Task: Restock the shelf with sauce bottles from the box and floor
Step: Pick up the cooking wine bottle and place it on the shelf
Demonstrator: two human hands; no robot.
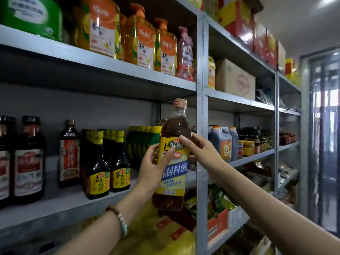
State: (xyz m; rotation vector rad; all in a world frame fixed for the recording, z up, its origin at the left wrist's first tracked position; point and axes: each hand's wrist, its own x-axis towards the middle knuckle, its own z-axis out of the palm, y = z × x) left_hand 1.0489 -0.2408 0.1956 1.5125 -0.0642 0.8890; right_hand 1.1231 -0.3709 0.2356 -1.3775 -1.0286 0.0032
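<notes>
While both hands hold it up, the sauce bottle (173, 173) stands upright in the air, in front of the front edge of the middle shelf (64, 205) and near that shelf's right end, just left of the grey upright post (200, 111). It is a clear plastic bottle of amber-brown liquid with a rounded shoulder, a narrow neck and a tan cap (180, 103) with small red marks. A tall yellow label wraps its body, with a green badge at the top and a blue band of white characters across the middle.

The left hand (152, 168) grips the label's left side, fingers curled behind it and the thumb laid slantwise over the front. The right hand (202, 151) holds the right side at the label's top, one finger on the front and the others wrapped round the back. The bottle's base hangs below both hands, lower than the shelf edge. A beaded bracelet (119, 220) sits on the left wrist. Smaller dark bottles (108, 168) with yellow labels stand on the shelf to the left.
</notes>
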